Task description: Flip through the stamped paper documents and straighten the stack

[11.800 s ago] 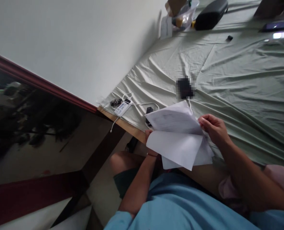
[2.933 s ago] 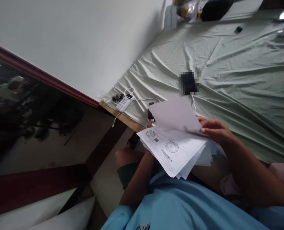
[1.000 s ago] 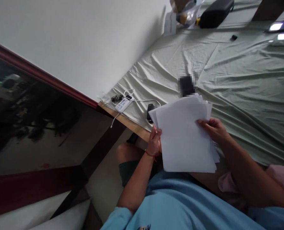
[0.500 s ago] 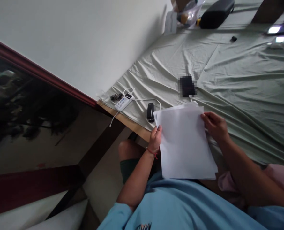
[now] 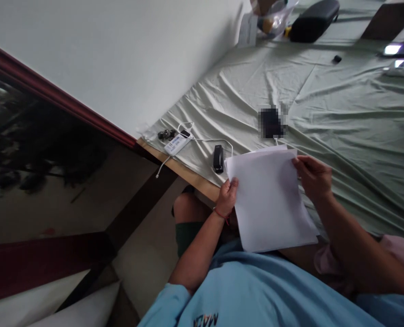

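A loose stack of white paper sheets (image 5: 270,204) is held above my lap, its edges not quite lined up. My left hand (image 5: 228,195) grips the stack's left edge, thumb on top and the other fingers hidden beneath. At the upper right corner, my right hand (image 5: 312,175) pinches the paper between thumb and fingers. Just left of the stack, a black stapler-like object (image 5: 218,159) lies on the green sheet near the bed's edge. Beyond the paper is a dark, pixelated device (image 5: 272,122) with a white cable at its lower end.
A white power strip (image 5: 177,144) with cables lies by the wooden edge (image 5: 191,177). On the wrinkled green sheet (image 5: 352,104) at the back are a black case (image 5: 314,20), a plastic bag (image 5: 273,20) and a small black item (image 5: 337,59). A white wall (image 5: 120,59) rises left.
The view has shifted slightly, so most things sit a little further right. My right hand has lifted the paper's upper right corner slightly. Both hands keep their hold.
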`<state>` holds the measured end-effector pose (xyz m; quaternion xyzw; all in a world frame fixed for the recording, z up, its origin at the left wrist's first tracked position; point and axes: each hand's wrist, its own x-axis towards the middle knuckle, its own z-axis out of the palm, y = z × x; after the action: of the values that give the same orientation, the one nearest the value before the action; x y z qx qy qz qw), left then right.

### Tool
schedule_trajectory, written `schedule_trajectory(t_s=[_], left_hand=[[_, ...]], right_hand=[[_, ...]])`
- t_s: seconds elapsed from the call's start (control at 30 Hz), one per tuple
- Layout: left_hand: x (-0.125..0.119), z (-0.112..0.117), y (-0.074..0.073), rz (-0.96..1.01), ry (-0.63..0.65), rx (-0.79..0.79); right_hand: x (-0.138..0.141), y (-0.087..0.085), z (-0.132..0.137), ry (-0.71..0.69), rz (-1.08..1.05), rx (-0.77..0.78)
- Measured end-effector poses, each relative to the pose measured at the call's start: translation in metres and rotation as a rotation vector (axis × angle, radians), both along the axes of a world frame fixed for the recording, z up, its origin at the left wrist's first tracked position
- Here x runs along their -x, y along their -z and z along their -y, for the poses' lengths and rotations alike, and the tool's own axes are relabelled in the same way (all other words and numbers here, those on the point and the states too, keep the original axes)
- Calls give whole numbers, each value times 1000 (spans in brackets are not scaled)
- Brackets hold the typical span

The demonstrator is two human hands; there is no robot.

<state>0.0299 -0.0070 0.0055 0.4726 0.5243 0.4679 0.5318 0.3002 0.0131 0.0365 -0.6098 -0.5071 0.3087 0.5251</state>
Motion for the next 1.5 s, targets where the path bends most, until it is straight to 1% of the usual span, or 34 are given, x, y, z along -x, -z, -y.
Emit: schedule_trajectory(t_s=[0.03, 0.1, 0.17, 0.2, 0.23, 0.3, 0.37, 0.4, 0.43, 0.47, 0.5, 0.57, 0.63, 0.7, 0.73, 0.8, 0.83, 0.9, 0.93, 1.0, 1.03, 1.1, 1.17, 1.23, 1.3, 1.37, 1.43, 1.5], left_hand=[[1, 0, 0, -33, -10, 2], [2, -1, -1, -104, -2, -2], [3, -2, -4, -156, 46, -19], [3, -2, -6, -176, 78, -26], [2, -3, -8, -194, 105, -28], [1, -4, -13, -217, 147, -14], [-2, -6, -18, -233, 175, 0], [-3, -7, -21, -241, 185, -5], [-4, -8, -23, -253, 196, -19], [-5, -9, -26, -270, 202, -41], [-5, -9, -28, -292, 204, -66], [-5, -9, -32, -321, 210, -107], [-4, -6, -35, -313, 230, -118], [-3, -3, -36, -286, 258, -115], [-3, -1, -36, -271, 264, -113], [-3, 2, -34, -222, 249, -96], [-4, 3, -33, -168, 233, -70], [-7, 5, -32, 21, 180, 39], [-9, 6, -31, 138, 151, 113], [-15, 7, -32, 346, 103, 255], [-17, 8, -32, 409, 90, 301], [-22, 9, -33, 446, 91, 325], [-25, 9, -32, 405, 110, 299], [-28, 9, -30, 318, 133, 255], [-29, 8, -29, 195, 164, 178], [-30, 7, -29, 54, 187, 65], [-31, 7, -30, -91, 197, -40], [-31, 6, -32, -195, 193, -112]], right_hand=[[-2, -2, -2, -11, 67, -14], [-4, -10, -8, 12, 288, -106], [-1, -27, -13, 55, 538, -239], [3, -37, -15, 53, 631, -297], [9, -48, -17, -1, 692, -317], [28, -69, -18, -158, 753, -361], [51, -82, -19, -366, 819, -419], [62, -85, -19, -479, 863, -459], [71, -86, -20, -578, 916, -474], [78, -86, -22, -634, 964, -471], [82, -85, -24, -651, 1002, -452], [86, -82, -30, -623, 1028, -397], [83, -82, -38, -583, 988, -361], [77, -85, -47, -579, 929, -329], [74, -86, -51, -594, 902, -300], [68, -89, -58, -691, 873, -217], [66, -90, -61, -753, 861, -173], [63, -91, -63, -837, 824, -108], [63, -91, -63, -842, 806, -91], [66, -90, -59, -798, 787, -86], [68, -90, -57, -775, 802, -93], [72, -92, -52, -746, 891, -109], [76, -96, -49, -751, 1004, -98], [78, -101, -47, -774, 1062, -65], [80, -106, -44, -770, 1041, -46], [84, -108, -42, -722, 1002, -58], [88, -107, -38, -665, 998, -82], [93, -104, -34, -626, 1018, -101]])
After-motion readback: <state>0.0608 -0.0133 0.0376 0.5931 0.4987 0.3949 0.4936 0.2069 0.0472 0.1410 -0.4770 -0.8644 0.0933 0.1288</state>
